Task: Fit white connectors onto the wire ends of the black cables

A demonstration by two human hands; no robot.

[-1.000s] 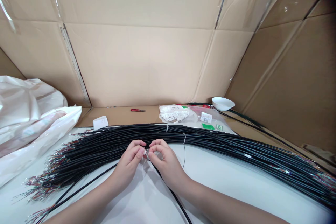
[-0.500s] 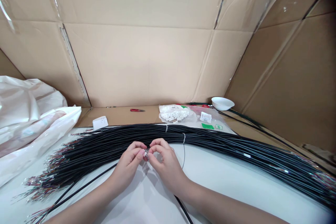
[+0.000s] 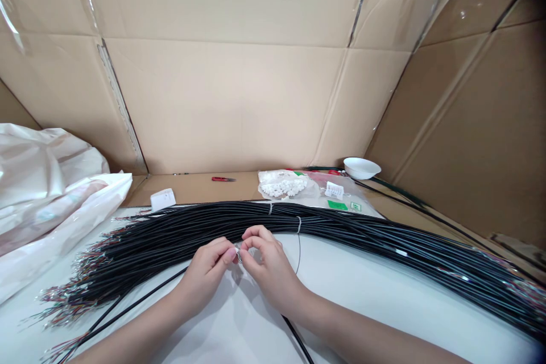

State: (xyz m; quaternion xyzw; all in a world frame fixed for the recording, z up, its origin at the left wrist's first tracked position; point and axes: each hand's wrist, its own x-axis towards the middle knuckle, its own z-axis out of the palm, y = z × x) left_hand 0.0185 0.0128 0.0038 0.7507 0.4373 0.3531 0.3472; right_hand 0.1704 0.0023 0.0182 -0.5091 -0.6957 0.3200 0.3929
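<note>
My left hand (image 3: 211,266) is closed in a pinch on a small white connector (image 3: 238,251) in front of the black cables. Facing it, my right hand (image 3: 268,264) pinches thin wires (image 3: 240,259) right at the connector; the fingers hide most of them. A single black cable (image 3: 296,338) comes out below my right wrist. Behind both hands lies a thick bundle of black cables (image 3: 239,220), held by thin ties, with stripped coloured wire ends (image 3: 81,273) fanned out on the left.
At the back lie red-handled snips (image 3: 223,179), a clear bag of small white connectors (image 3: 284,186) and a white bowl (image 3: 362,168). A white card-like piece (image 3: 162,199) lies left of centre. White plastic sheeting (image 3: 51,193) fills the left side. Cardboard walls (image 3: 222,102) enclose the table.
My left fingertips have drawn slightly down and curled tighter around the connector. My right hand stays almost in place at the wires.
</note>
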